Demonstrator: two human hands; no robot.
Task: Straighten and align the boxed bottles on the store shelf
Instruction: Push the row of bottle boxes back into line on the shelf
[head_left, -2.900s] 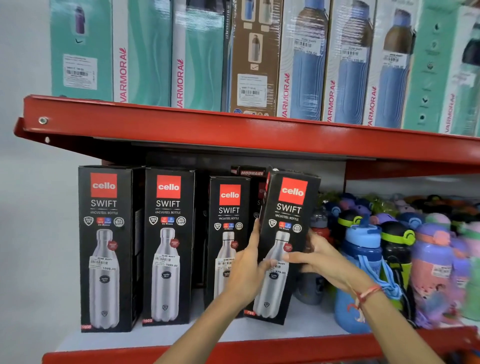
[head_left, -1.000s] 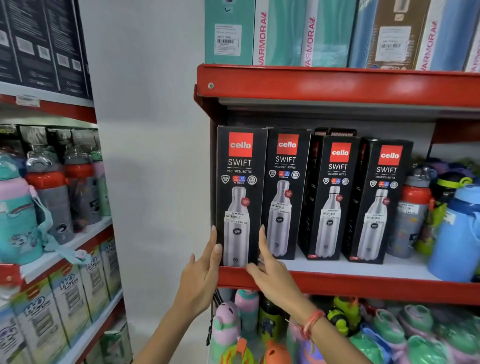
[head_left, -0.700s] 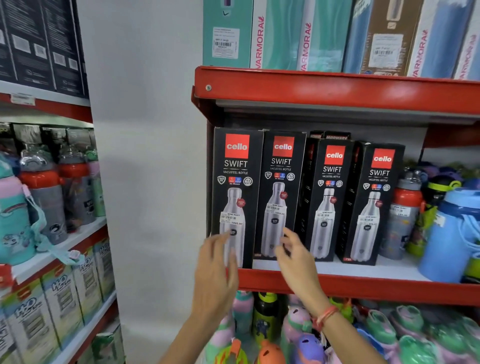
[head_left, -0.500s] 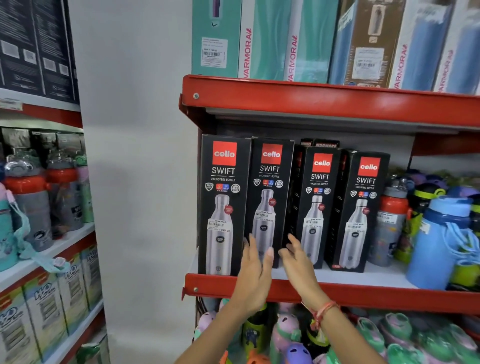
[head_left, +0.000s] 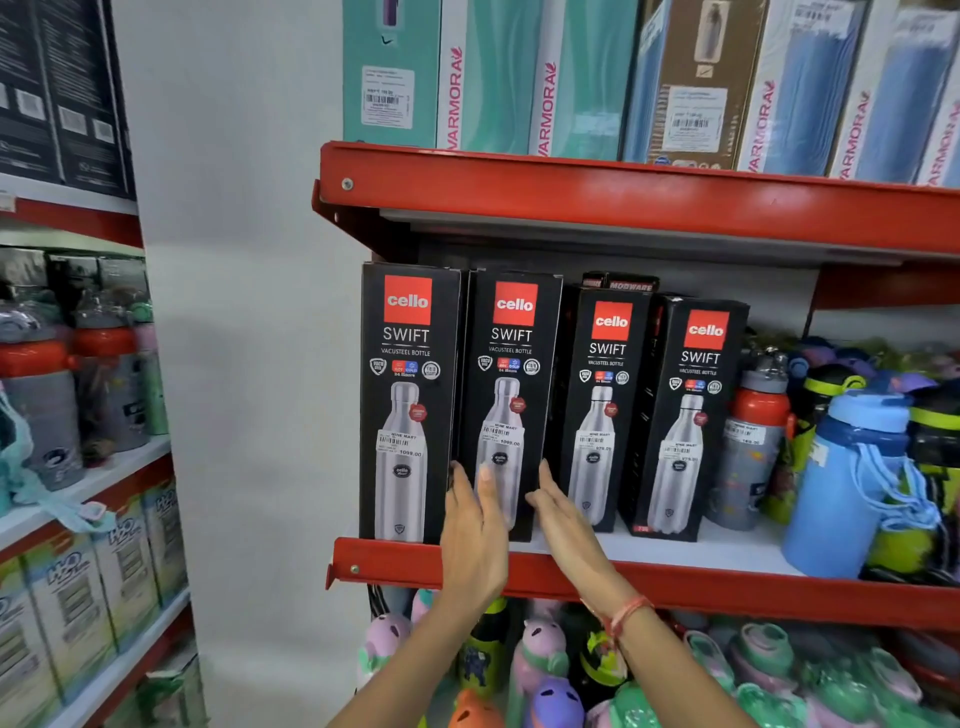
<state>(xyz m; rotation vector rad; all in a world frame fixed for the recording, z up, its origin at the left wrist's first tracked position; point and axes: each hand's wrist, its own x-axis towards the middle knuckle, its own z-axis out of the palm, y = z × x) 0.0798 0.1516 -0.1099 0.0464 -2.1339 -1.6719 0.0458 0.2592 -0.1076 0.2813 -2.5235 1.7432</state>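
Observation:
Four black Cello Swift bottle boxes stand upright in a row on the red-edged shelf (head_left: 727, 587). The first box (head_left: 408, 364) and second box (head_left: 511, 353) are taller and stand side by side at the front. The third box (head_left: 605, 364) and fourth box (head_left: 696, 374) sit slightly further back. My left hand (head_left: 472, 525) lies flat, fingers straight, against the second box's lower left edge. My right hand (head_left: 561, 514), also flat, touches its lower right edge. Neither hand curls around the box.
A Modware box (head_left: 621, 285) peeks out behind the row. Loose bottles crowd the shelf to the right, among them a grey orange-lidded bottle (head_left: 748, 441) and a blue bottle (head_left: 852, 483). Varmora boxes (head_left: 493, 78) fill the shelf above, and children's bottles (head_left: 545, 665) the one below.
Both hands have left the first box and moved right and up onto either side of the second box. Earlier, they set the fourth box upright.

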